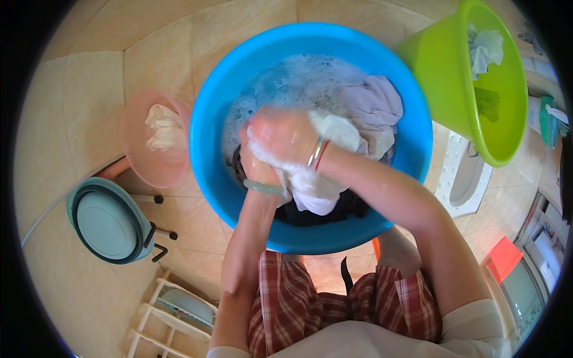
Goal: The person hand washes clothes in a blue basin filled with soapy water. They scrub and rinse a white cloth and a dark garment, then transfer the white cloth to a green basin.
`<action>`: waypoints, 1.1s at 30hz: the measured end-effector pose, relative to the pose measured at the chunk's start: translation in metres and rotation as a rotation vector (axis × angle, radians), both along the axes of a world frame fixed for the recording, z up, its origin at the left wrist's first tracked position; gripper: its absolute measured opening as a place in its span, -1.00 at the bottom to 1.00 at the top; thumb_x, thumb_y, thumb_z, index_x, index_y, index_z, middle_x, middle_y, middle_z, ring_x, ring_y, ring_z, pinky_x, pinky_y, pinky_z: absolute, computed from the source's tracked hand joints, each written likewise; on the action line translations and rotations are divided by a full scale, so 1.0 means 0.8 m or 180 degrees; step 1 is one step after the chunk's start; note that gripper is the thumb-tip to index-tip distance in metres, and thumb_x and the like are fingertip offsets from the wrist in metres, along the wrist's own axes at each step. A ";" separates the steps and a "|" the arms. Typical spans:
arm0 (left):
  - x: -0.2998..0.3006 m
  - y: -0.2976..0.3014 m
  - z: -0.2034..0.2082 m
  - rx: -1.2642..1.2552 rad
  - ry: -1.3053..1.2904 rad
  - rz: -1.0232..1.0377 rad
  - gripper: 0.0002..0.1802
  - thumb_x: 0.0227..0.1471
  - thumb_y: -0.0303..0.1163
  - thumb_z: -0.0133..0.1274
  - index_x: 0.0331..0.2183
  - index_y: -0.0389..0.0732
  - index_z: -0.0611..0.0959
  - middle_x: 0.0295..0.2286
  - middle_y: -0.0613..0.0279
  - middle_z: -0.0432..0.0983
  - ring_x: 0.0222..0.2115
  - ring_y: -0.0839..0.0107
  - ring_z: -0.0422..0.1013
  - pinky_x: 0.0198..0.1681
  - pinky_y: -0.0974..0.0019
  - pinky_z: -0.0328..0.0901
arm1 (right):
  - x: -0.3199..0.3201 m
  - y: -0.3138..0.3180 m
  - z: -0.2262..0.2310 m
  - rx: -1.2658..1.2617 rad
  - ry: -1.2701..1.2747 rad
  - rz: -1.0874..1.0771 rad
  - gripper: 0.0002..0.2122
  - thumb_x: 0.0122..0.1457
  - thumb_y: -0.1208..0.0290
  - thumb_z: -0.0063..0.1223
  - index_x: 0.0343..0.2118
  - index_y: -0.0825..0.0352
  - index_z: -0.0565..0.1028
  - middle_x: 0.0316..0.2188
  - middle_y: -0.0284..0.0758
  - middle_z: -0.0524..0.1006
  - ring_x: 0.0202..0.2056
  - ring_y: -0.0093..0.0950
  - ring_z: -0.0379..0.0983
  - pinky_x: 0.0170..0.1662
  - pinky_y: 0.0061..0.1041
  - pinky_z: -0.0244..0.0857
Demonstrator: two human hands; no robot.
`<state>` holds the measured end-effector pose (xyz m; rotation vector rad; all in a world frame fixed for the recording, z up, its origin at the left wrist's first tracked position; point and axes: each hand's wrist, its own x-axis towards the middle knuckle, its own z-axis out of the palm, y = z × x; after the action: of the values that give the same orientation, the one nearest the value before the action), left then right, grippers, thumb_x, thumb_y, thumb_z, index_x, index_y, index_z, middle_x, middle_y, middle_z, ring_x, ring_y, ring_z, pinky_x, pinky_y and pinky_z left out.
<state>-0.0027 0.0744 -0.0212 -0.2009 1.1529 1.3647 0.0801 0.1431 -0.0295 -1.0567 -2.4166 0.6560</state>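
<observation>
A white cloth (310,185) is clenched between both fists over the blue basin (209,149). The right hand (283,134) is closed on it above the left hand (259,170), both soapy. Suds (292,83) and a grey garment (373,104) are seen behind.

This looks like a washing spot in a home, maybe a bathroom or a laundry corner. The floor (89,89) is made of big tan tiles. A blue tub (209,173) full of soapy water and wet clothes sits in the middle. Near it are a pink bowl (134,143) with a cloth inside, a green bucket (444,65) holding more cloth, a folding basin (107,224) and a small white rack (164,316).
</observation>
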 end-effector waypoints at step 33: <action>-0.031 0.011 -0.016 0.1247 -0.1612 -0.0326 -0.53 0.11 0.15 0.00 -0.06 0.09 0.44 -0.39 0.34 0.39 -0.35 0.44 0.37 -0.32 0.36 0.34 | -0.012 -0.070 0.088 0.0170 0.1189 0.1145 -0.81 0.02 0.22 0.17 -0.54 0.16 0.42 -0.46 -0.46 0.32 -0.42 -0.54 0.37 -0.46 -0.55 0.31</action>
<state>-0.0276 0.0834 -0.0342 -0.1864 0.4589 1.3200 0.0709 0.0870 0.0410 -0.4276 -2.2863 0.8170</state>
